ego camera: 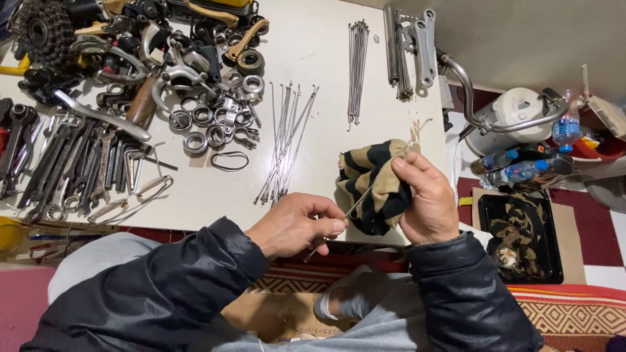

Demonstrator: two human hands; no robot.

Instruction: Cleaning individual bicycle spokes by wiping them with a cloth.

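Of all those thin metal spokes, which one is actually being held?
The one spoke running through the striped cloth, pinched by the left hand with the right hand gripping the cloth. The other spokes lie untouched in bunches on the table.

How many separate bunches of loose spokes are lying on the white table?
3. One fanned bunch lies mid-table, a tighter bunch lies farther back, and a third sits beside the grey crank arms. More may hide in the parts pile.
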